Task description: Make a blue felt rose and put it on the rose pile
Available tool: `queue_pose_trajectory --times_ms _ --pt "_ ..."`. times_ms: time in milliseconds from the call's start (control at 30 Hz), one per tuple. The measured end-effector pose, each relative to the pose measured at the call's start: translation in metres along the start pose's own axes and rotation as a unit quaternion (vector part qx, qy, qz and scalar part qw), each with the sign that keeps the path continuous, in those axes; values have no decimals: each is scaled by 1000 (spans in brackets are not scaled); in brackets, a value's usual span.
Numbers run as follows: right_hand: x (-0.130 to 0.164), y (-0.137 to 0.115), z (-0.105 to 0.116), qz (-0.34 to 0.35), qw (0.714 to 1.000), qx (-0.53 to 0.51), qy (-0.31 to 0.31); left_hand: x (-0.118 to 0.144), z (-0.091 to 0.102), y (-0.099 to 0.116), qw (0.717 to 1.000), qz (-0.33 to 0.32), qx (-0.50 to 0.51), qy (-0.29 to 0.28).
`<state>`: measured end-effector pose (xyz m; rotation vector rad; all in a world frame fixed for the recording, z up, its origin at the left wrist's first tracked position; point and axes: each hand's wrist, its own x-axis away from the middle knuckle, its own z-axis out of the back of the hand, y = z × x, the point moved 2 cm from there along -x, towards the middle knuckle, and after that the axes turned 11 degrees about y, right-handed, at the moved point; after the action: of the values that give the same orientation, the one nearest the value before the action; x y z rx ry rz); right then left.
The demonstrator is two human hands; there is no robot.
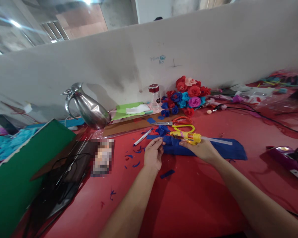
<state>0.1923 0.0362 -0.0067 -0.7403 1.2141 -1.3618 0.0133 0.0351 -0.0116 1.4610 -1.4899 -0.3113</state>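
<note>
My right hand is closed around a yellow hot glue gun, its nozzle toward the left and a clear glue stick out of its back. My left hand is pinched, with a blue paper flower at its fingertips close to the nozzle; the exact grip is partly hidden. Under and behind the right hand lies a folded strip of blue crepe paper. Just beyond the glue gun are scissors with yellow and orange handles. A white marker lies left of the flower.
Blue scraps dot the red table. Behind stand a bunch of paper roses, a glass bottle and a metal jug. A green board is at left; a purple device with a black cord is at right.
</note>
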Motion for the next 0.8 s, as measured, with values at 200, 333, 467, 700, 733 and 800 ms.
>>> queue_pose_trajectory --times_ms 200,333,467,700,733,800 --pt "0 4 -1 8 999 15 -28 1 -1 0 1000 13 10 0" --pt "2 5 -2 -19 1000 3 -24 2 -2 0 1000 17 10 -6" --pt "2 3 -2 -13 1000 -11 -14 2 -2 -1 1000 15 2 -1" --pt "3 0 -3 -19 999 -20 16 3 -3 -2 1000 9 -14 2" --pt "3 0 -3 -18 999 -23 21 3 -2 -2 1000 8 -17 0" --pt "3 0 -2 -16 999 -25 24 2 -2 -1 1000 8 -18 1"
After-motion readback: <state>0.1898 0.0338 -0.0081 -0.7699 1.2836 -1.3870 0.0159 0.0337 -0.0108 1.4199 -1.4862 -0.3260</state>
